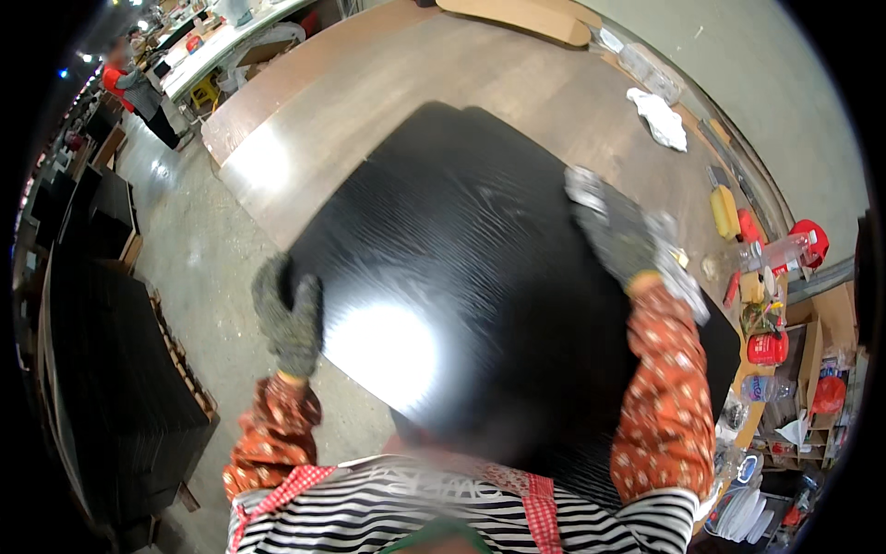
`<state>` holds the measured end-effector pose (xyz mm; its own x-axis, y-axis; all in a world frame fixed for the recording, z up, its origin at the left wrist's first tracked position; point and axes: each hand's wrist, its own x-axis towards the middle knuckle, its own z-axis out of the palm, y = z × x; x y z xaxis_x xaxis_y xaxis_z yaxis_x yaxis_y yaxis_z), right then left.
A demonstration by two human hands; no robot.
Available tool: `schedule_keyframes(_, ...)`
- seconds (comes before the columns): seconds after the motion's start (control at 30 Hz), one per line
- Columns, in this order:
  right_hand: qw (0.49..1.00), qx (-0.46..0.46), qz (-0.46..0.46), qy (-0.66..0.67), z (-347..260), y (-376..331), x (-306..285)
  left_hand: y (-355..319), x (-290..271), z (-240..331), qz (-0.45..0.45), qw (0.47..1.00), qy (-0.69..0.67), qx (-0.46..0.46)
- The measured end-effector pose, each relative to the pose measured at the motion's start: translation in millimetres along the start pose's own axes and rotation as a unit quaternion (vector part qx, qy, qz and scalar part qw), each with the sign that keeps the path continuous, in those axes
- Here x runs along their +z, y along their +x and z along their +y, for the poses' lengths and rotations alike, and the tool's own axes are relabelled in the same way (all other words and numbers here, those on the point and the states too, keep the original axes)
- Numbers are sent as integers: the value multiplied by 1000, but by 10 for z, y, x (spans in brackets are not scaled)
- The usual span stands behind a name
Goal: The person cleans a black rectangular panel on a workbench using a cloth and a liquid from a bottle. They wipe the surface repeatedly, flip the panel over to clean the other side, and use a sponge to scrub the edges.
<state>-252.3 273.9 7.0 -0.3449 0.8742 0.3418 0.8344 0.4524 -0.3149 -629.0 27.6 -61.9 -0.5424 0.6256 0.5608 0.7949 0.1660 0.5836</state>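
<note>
A black wood-grained panel (pixel 461 249) with rounded far corners lies in front of me, partly over a brown worktable. My left hand (pixel 291 319), in a dark grey knit glove, grips the panel's left edge, the thumb apart from the other fingers. On the right side of the panel, my right hand (pixel 618 231), gloved in grey, presses a whitish cloth (pixel 681 277) against the surface. Whitish material also shows at its fingertips, and the hand is slightly blurred. Bright lamp glare covers the panel's near left part.
The brown worktable (pixel 369 88) extends beyond the panel. A crumpled white cloth (pixel 658 120) and a yellow-handled brush (pixel 724 210) lie by the wall. Bottles and a red container (pixel 768 348) crowd the right. Stacked black panels (pixel 120 369) stand left; a person in a red vest (pixel 138 88) stands far left.
</note>
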Motion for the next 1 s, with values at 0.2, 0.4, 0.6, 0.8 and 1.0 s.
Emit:
schedule_keyframes(0.2, 989, -114, -94, 3, -2118, 1727, 1368, 21, 7, -119, 34, 997, -67, -24)
schedule_keyframes(0.4, 978, -182, -65, 75, -1893, 1593, 1239, -25, 90, -228, 56, 979, -189, -56)
schedule_keyframes(0.6, 980, -174, -73, -60, -1698, 1074, 900, 36, 345, -101, 72, 969, -231, -50)
schedule_keyframes(0.8, 965, -203, -161, -48, -2164, 1023, 1213, -12, 381, -107, 47, 971, -226, -64)
schedule_keyframes(1.0, 934, -300, -139, -137, -2167, 295, 1048, -38, 453, -54, 105, 955, -261, -94)
